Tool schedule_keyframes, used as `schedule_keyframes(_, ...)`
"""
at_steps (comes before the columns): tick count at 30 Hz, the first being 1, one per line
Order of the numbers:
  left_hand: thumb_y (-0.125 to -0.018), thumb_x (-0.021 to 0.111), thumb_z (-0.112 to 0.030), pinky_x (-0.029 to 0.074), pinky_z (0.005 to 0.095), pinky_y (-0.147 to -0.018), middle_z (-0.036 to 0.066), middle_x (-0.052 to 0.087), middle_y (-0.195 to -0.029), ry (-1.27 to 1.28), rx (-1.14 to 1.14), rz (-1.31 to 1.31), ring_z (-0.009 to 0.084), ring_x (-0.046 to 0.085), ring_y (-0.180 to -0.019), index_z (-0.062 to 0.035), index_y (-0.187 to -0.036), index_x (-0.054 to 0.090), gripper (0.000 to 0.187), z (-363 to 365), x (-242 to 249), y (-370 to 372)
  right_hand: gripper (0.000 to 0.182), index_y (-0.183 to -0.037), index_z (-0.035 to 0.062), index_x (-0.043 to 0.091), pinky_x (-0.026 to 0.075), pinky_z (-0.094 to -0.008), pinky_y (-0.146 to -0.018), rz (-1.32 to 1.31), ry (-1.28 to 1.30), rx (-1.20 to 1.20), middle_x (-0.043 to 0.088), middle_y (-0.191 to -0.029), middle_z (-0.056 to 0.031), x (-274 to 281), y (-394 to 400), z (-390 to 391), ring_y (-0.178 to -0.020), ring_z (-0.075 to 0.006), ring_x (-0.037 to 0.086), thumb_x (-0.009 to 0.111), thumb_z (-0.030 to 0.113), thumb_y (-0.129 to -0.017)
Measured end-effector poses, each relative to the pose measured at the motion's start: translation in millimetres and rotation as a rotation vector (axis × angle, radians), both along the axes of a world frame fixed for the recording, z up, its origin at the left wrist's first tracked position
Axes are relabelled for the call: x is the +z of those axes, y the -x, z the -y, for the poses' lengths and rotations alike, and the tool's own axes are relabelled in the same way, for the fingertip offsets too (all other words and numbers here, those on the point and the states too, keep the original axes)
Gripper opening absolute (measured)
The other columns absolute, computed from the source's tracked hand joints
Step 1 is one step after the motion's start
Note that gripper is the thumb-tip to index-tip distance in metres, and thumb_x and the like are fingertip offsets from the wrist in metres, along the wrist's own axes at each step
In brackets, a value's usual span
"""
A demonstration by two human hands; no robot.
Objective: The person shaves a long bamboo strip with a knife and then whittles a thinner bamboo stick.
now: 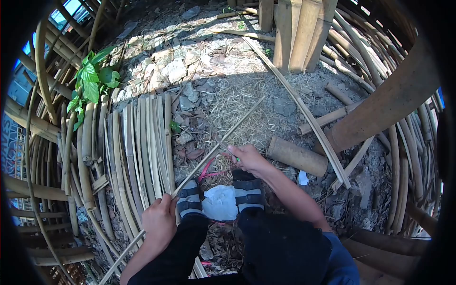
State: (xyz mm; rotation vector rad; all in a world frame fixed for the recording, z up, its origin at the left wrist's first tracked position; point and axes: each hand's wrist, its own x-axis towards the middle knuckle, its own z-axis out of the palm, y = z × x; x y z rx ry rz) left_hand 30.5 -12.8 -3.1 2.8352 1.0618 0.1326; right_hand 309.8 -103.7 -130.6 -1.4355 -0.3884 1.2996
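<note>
**Bamboo strip held in both hands**

Gripping a long bamboo strip [213, 151] with left hand [159, 221], fingers clamped around it near the near end. Closing right hand [249, 159] on a green-handled tool [237, 159] touching the strip's middle. Running diagonally from near left to far right above striped socks [218, 194]. Lying just right: cut bamboo tube [297, 156]; stacked split bamboo [137, 147] at left.
</note>
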Motion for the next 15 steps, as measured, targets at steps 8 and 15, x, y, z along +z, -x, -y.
schedule_keyframes(8, -0.092, 0.064, -0.021, 0.046, 0.0466, -0.050, 0.015, 0.058, -0.065, -0.008, -0.003, 0.059, 0.0364, 0.061, -0.058, -0.0050, -0.076, 0.053, 0.025, 0, 6, -1, 0.052, -0.066, 0.0065, 0.053, 0.025, -0.0243, -0.043, 0.069, -0.074, 0.002, 0.041, -0.055, 0.0027, 3, 1, -3, -0.045, -0.0068, 0.033, 0.053, 0.047, -0.099)
schedule_keyframes(15, -0.090, 0.066, -0.021, 0.044, 0.0467, -0.049, 0.015, 0.057, -0.063, -0.017, 0.012, 0.081, 0.0369, 0.059, -0.055, -0.0039, -0.074, 0.052, 0.027, 0, 3, -1, 0.051, -0.067, 0.0069, 0.054, 0.026, -0.0234, -0.042, 0.093, 0.003, -0.029, 0.042, -0.055, 0.0018, 9, -35, 0, -0.046, -0.0069, 0.034, 0.053, 0.047, -0.099)
